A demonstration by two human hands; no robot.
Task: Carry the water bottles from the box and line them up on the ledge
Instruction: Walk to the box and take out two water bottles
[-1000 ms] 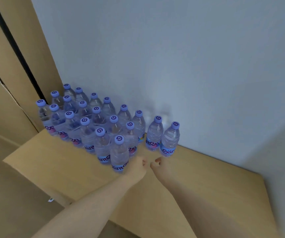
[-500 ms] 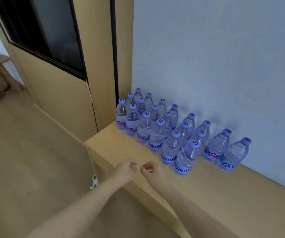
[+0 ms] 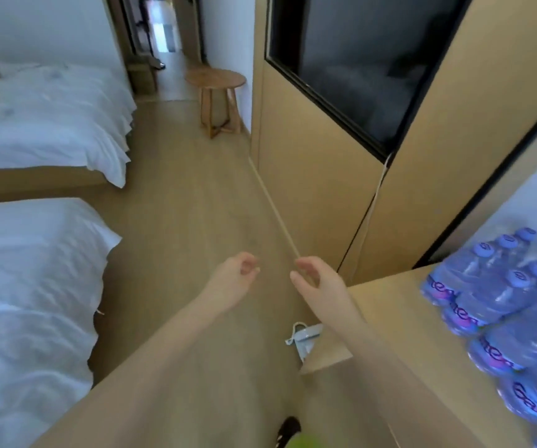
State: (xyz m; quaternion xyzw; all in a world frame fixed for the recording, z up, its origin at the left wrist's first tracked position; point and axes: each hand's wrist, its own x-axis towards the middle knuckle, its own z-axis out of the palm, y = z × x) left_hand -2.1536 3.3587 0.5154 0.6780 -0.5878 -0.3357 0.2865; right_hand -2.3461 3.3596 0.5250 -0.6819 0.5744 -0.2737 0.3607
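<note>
Head view: both bare forearms reach forward over the wooden floor [image 3: 189, 195], hands side by side with a narrow gap between them. Left hand [image 3: 234, 279] has its fingers loosely curled toward the palm, thumb near the fingertips, nothing held. Right hand [image 3: 317, 279] has its fingers loosely bent into an open hook, thumb extended below them, nothing held.

Water bottles [image 3: 506, 305] stand in a tight cluster on the ledge [image 3: 399, 324], to the right of the right hand and well apart from it. They are clear plastic with pale purple caps and blue-and-pink labels; motion blur prevents a count. The cluster sits against the white wall at the right edge and is cut off by that edge. The ledge is a light wood surface; its near corner lies under the right forearm.

A small white item [image 3: 304, 339] lies on the floor just beside the ledge corner, below the right wrist; its identity cannot be determined.

Left of the left hand are two beds [image 3: 34, 286] with white covers. Ahead of both hands, far off, a round wooden stool [image 3: 217, 85] stands against the wall beside a doorway. Ahead and right of the right hand, a wood panel carries a dark glass pane [image 3: 364, 59]. A dark shoe [image 3: 288, 430] shows at the bottom edge, beneath the forearms. No box appears in this view.
</note>
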